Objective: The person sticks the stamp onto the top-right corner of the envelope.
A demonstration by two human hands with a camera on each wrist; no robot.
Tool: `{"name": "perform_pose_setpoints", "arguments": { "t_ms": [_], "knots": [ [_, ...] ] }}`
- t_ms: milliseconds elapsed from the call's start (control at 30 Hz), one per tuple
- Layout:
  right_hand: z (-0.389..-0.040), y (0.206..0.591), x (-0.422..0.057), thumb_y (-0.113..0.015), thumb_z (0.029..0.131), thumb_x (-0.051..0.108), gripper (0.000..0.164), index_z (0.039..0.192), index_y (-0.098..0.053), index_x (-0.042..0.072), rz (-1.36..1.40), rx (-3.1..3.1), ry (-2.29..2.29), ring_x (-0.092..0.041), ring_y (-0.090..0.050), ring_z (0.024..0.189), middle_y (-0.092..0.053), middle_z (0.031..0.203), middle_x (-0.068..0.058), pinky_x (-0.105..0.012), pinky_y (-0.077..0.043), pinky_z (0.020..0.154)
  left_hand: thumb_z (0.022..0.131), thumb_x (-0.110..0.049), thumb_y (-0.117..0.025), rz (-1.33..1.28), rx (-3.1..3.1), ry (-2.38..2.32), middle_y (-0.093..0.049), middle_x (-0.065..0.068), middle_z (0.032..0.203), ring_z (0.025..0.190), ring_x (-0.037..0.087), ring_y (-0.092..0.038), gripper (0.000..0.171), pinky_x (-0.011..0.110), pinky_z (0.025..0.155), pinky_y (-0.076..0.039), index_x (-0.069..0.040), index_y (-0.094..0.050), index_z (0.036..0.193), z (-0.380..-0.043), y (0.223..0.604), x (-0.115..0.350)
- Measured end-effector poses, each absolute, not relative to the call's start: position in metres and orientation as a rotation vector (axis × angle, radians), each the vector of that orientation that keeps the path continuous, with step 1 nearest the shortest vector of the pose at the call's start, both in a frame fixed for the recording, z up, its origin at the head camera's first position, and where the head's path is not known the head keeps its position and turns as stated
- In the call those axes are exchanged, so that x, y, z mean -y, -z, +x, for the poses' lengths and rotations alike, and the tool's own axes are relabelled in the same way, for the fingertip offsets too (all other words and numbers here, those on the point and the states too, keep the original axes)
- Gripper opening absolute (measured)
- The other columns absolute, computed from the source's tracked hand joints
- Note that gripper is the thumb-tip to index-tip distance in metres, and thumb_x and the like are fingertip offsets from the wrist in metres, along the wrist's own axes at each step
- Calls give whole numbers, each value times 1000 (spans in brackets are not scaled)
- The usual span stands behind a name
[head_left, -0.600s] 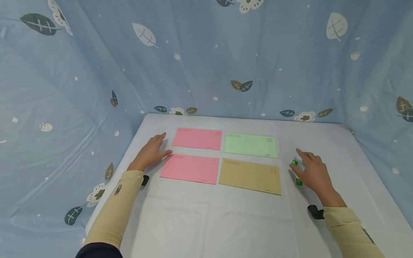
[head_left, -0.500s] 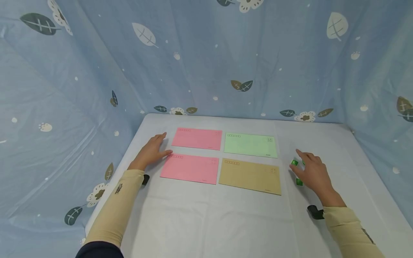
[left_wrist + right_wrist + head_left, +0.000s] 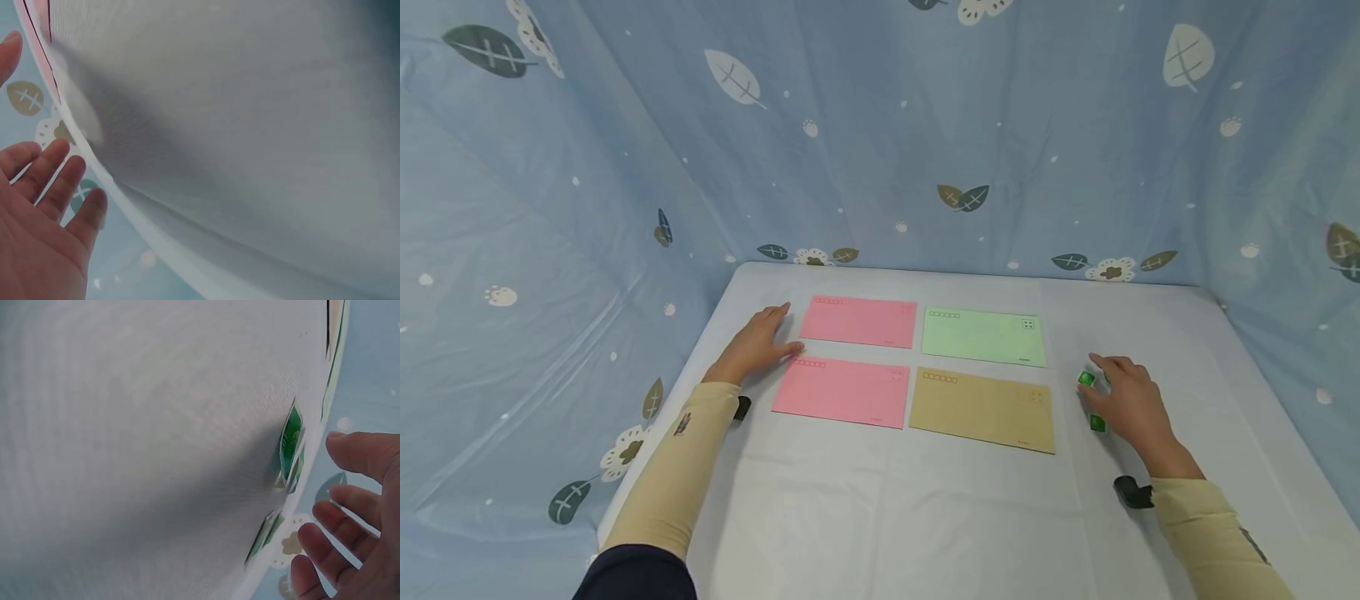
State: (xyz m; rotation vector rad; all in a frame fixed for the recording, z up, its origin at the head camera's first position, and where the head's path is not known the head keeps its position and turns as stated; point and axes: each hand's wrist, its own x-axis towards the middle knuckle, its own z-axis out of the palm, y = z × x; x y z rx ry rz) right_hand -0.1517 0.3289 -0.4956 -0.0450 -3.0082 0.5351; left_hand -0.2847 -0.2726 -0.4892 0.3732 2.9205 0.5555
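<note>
My left hand [image 3: 758,343] has its fingers spread beside the left ends of two pink envelopes, with the thumb near the top left corner of the near pink envelope [image 3: 842,393]. The far pink envelope [image 3: 859,322] lies just past that thumb. On the right, my right hand [image 3: 1129,408] hovers, fingers loosely bent, over several small green stamp-like squares [image 3: 1097,423]. It partly hides one of them. The right wrist view shows a green square [image 3: 290,440] on the cloth, apart from the fingertips. Neither hand holds anything.
A light green envelope [image 3: 983,337] and a tan envelope [image 3: 981,410] complete the two rows between the hands. They lie flat on a white-covered table [image 3: 865,508]. A blue patterned curtain [image 3: 865,150] stands along the back and sides.
The left hand has shifted slightly forward and to the right. The right index fingertip has dropped a little toward the green squares. The envelopes have stayed in place.
</note>
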Motion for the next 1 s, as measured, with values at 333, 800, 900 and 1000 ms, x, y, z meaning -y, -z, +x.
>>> {"name": "perform_pose_setpoints", "arguments": {
  "t_ms": [333, 800, 900, 1000],
  "knots": [
    [-154, 497, -331, -72, 94, 21, 58, 139, -53, -8, -62, 3042, -524, -56, -43, 122, -48, 134, -35, -72, -39, 99, 92, -50, -72, 359, -2893, -538, -29, 24, 162, 150, 41, -25, 98, 56, 121, -24, -3, -22, 162, -294, 489, 267],
    [-158, 496, -333, -75, 92, 19, 53, 134, -57, -9, -31, 3043, -502, -56, -46, 119, -51, 130, -36, -70, -42, 96, 89, -49, -76, 372, -2870, -518, -27, 22, 163, 151, 41, -22, 102, 57, 121, -23, -3, -22, 162, -308, 485, 261],
    [-159, 497, -333, -74, 93, 19, 52, 133, -58, -9, -38, 3053, -504, -56, -46, 119, -52, 130, -36, -70, -42, 95, 88, -52, -76, 369, -2860, -511, -26, 22, 164, 152, 41, -21, 104, 56, 122, -22, -3, -21, 162, -312, 486, 261],
    [-160, 499, -334, -74, 93, 20, 51, 133, -58, -9, -48, 3065, -508, -56, -46, 119, -52, 130, -36, -71, -42, 96, 87, -55, -75, 358, -2851, -516, -24, 20, 165, 152, 39, -20, 106, 55, 122, -22, -4, -21, 162, -317, 487, 260]
  ]
}}
